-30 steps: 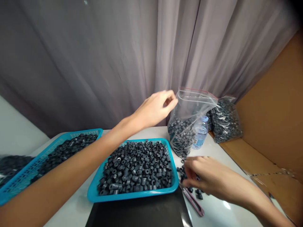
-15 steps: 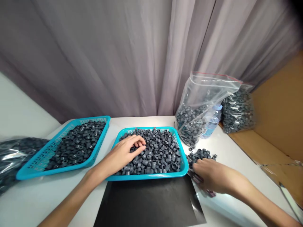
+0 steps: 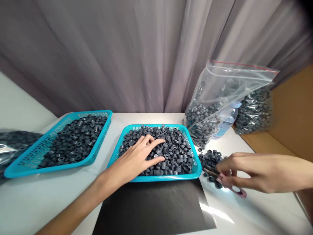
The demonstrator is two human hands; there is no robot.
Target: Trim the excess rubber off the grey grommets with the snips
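Observation:
My left hand point(image 3: 137, 156) rests over the middle blue basket point(image 3: 168, 178), its thumb and index finger spread apart on the heaped dark grey plastic rings point(image 3: 176, 147). Nothing shows in its grip. On the right, the fingers of my right hand point(image 3: 259, 173) are closed around a slim pink-handled tool point(image 3: 239, 192) with a narrow dark front end and an opening in its handle. Its exact kind is partly hidden by the fingers. That tool lies low over a loose pile of grey rings point(image 3: 211, 158) on the white table, beside the basket's right end.
A second blue basket point(image 3: 91, 160) of grey rings stands at left, beside a filled plastic bag point(image 3: 18, 143). Behind the loose pile are an open zip bag point(image 3: 204, 120), a water bottle point(image 3: 225, 122) and another full bag point(image 3: 255, 111). A black sheet point(image 3: 154, 209) lies in front.
My right hand has shifted right and lifted slightly, uncovering more of the pink-handled tool. My left hand has moved right over the rings, with its fingers spread wider. The view has shifted a little.

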